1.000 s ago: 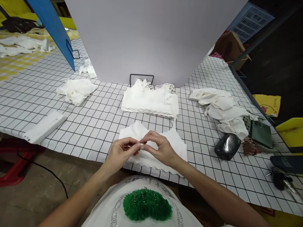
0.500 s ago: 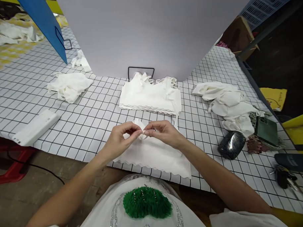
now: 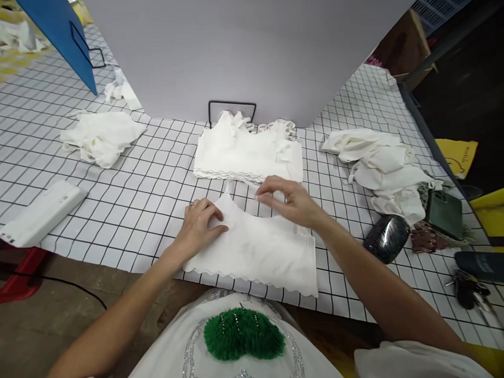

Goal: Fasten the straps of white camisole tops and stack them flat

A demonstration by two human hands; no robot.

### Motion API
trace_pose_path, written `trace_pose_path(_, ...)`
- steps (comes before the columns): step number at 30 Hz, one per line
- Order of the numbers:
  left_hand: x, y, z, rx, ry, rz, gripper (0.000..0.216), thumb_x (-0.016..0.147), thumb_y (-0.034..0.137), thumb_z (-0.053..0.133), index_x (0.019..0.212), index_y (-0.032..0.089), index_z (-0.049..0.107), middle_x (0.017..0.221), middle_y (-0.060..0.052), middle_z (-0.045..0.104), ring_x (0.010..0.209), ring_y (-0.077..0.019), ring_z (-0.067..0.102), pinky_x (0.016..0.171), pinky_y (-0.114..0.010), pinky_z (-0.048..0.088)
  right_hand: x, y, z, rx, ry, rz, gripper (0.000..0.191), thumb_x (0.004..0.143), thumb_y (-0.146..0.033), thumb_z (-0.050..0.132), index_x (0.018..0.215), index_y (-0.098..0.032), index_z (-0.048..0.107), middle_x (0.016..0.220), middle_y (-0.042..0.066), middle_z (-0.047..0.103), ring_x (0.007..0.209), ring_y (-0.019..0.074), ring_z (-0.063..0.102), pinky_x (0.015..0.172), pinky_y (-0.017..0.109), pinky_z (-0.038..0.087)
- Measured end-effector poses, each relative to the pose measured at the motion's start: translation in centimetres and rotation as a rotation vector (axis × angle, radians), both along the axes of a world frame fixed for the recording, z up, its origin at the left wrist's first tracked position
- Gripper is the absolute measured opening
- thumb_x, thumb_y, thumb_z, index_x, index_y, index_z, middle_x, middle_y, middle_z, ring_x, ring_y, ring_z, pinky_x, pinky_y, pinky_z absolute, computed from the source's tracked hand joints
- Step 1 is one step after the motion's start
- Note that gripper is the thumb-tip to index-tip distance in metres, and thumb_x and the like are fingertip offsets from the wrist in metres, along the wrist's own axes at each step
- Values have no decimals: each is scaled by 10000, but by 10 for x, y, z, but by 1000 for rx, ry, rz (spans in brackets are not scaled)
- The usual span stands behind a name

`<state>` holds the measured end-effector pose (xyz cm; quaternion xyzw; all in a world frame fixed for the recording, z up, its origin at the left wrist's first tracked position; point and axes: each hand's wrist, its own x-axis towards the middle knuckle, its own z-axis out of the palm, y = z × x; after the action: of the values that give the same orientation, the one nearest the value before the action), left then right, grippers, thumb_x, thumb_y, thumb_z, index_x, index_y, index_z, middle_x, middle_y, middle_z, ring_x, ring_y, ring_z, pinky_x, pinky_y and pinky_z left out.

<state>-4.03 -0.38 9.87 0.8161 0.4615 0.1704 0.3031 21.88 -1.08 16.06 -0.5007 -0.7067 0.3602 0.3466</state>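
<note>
A white camisole top (image 3: pixel 258 250) with a wavy hem lies flat in front of me at the table's near edge. My left hand (image 3: pixel 201 226) rests on its left side, thumb and forefinger apart, fingers slightly bent. Over the neckline, my right hand (image 3: pixel 290 201) pinches at the end of a thin white strap (image 3: pixel 239 181) that loops up from the top's left shoulder. The fingertips partly hide the strap end. Just behind lies a neat stack of white tops (image 3: pixel 249 153), their straps bunched at the far end.
Crumpled white garments lie in a left pile (image 3: pixel 103 137) and a right pile (image 3: pixel 380 166). A white power strip (image 3: pixel 42 212) sits at left. At right are a black shiny case (image 3: pixel 386 238), a dark green phone (image 3: pixel 445 215) and keys (image 3: pixel 469 290). A grey panel (image 3: pixel 248 56) stands behind.
My hands have separated from their shared pinch above the top. The left has come down onto the fabric; the right has moved right and slightly up. The top's neckline now shows.
</note>
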Motion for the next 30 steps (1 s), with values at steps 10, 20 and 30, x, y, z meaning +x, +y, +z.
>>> trace_pose_path(10,3,4,7,-92,35,-50,80,846,216,719,834,203,642,923,-11,672,958,-240,524,846,-390,307,-35,11,-40,10,-456,326,175,940,-167,494,845,-182,640,861,42,620,879,202,448,922,472,263)
trace_pose_path(20,2,2,0,-87,-54,-53,81,861,239,684,828,245,758,831,-11,662,911,-225,514,879,-416,289,-43,20,-42,51,-510,547,216,985,-194,487,840,-173,647,809,25,580,886,198,402,851,426,249)
trace_pose_path(30,1,3,1,-96,-64,-70,95,855,261,675,807,242,755,808,-7,646,910,-224,517,879,-420,285,-41,26,-30,13,-532,627,238,974,-157,463,798,-159,624,807,33,575,907,203,385,853,431,242)
